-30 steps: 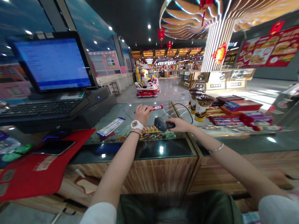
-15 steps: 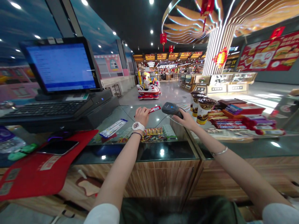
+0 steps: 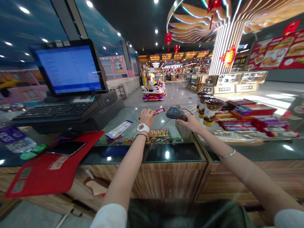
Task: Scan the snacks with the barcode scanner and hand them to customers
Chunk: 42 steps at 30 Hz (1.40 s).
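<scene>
My left hand, with a white watch on the wrist, is closed on a thin red-wrapped snack stick over the glass counter. The stick's right end pokes out past my fingers; the rest is hidden by the hand. My right hand grips a black barcode scanner by its handle. The scanner's head, with a small blue light, points left toward the stick, a short gap away. To the left of my left hand lies a long blue-and-white packet on the glass.
At left stand a monitor, a keyboard and a phone on a red mat. Chocolate cups and several stacked bars sit at right. Packaged goods show under the glass.
The whole view has shifted slightly, so things appear a little farther right. Both hands keep their holds on the snack stick and the scanner, close to each other as before.
</scene>
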{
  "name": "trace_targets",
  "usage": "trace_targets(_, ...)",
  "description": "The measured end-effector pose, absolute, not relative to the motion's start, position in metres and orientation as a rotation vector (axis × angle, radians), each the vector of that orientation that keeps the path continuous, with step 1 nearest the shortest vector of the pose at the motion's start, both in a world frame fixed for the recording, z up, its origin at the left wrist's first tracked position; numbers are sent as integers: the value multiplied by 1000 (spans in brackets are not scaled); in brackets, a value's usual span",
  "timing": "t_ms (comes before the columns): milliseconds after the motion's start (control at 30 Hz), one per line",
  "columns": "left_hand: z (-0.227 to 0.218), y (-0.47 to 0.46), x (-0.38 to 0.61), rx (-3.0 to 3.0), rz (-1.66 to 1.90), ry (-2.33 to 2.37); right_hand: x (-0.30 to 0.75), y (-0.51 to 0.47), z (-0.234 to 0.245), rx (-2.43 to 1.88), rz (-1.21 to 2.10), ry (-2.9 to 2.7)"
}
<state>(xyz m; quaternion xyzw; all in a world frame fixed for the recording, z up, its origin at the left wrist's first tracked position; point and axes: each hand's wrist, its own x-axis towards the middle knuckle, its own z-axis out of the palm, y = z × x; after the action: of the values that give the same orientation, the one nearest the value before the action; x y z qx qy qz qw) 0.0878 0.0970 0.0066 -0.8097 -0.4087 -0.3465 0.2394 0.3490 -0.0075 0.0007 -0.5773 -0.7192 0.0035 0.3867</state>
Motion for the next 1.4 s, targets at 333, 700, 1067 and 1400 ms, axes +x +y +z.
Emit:
trace_targets(333, 6, 99, 88, -2205, -970, -1122, 349, -7, 1, -1479, 2, -1832)
trace_targets(700, 6, 98, 88, -2214, -955, -1126, 350, -7, 0, -1445, 5, -1983)
trace_targets(1067, 7, 100, 88, -2247, -960, -1121, 354, 7, -16, -1129, 9, -2260)
trace_targets(1400, 9, 95, 91, -2287, -959, -1069, 352, 13, -27, -1140, 14, -2356)
